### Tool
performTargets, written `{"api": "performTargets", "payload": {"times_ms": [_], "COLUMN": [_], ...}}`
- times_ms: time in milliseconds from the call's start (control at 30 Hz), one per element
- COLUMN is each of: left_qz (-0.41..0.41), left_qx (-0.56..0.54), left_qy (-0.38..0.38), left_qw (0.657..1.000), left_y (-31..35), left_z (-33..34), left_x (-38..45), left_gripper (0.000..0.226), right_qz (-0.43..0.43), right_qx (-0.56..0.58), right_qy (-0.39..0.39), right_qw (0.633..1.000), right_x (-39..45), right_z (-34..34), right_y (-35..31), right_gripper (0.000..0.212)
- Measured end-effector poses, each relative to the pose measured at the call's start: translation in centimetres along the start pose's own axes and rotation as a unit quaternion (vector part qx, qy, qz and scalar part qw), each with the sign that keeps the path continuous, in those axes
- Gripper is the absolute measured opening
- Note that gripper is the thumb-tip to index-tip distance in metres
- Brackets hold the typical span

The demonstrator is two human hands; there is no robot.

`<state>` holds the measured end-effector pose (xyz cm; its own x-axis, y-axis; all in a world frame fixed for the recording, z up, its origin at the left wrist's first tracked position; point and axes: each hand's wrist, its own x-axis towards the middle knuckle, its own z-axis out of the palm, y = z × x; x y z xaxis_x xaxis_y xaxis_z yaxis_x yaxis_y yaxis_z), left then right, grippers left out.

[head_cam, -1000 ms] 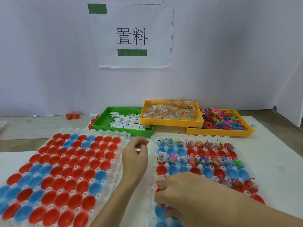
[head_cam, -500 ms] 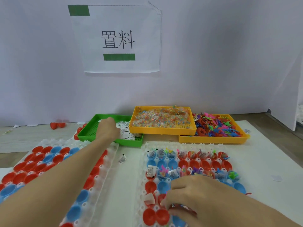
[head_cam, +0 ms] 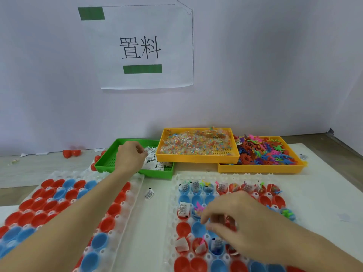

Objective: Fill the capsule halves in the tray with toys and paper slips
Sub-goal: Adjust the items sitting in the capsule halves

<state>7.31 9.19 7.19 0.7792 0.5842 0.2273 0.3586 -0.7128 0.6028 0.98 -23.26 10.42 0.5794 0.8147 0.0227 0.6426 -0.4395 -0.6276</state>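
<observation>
The right capsule tray [head_cam: 172, 195] lies just in front of the green tray [head_cam: 110, 163]. Over its capsule halves [head_cam: 183, 228] the right hand [head_cam: 241, 222] hovers, fingers curled, grip unclear. In the green tray, the left hand [head_cam: 129, 157] pinches paper slips [head_cam: 152, 159].

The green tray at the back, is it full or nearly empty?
Mostly empty: the green tray shows bare mesh floor; paper slips lie only toward its right side.
</observation>
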Motion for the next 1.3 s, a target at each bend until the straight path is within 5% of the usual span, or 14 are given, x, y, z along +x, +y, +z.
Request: {"api": "performTargets", "payload": {"times_ms": [267,467,733,833,967,1300], "left_qz": [0.128,0.143,0.112,0.113,0.062,0.079], "left_qx": [-0.215,-0.24,-0.301,-0.282,-0.267,-0.257], "left_qy": [-0.166,-0.136,-0.156,-0.129,-0.06,-0.11], "left_qw": [0.954,0.95,0.934,0.944,0.96,0.957], "left_y": [4.2,3.8,3.1,2.2,0.8,0.4], "left_z": [-5.3,-4.7,-4.8,-4.3,-3.8,-4.0], "left_x": [-15.0,-21.2,-23.1,-23.5,-24.4,-26.0], "left_gripper": [0.02,0.03,0.008,0.017,0.02,0.026], "right_qz": [0.026,0.005,0.003,0.004,0.008,-0.017], "right_qx": [0.156,0.173,0.136,0.101,0.09,0.001], "right_qy": [0.123,0.162,0.151,0.178,0.143,0.004], "right_qw": [0.98,0.971,0.979,0.979,0.986,1.0], "right_x": [1.2,0.4,-1.0,-1.6,-2.8,-4.1], "right_z": [1.5,3.5,4.3,4.4,4.4,4.9], "right_y": [-0.4,-2.4,-3.1,-3.2,-3.2,-4.1], "right_gripper": [0.033,0.012,0.015,0.016,0.011,0.015]}}
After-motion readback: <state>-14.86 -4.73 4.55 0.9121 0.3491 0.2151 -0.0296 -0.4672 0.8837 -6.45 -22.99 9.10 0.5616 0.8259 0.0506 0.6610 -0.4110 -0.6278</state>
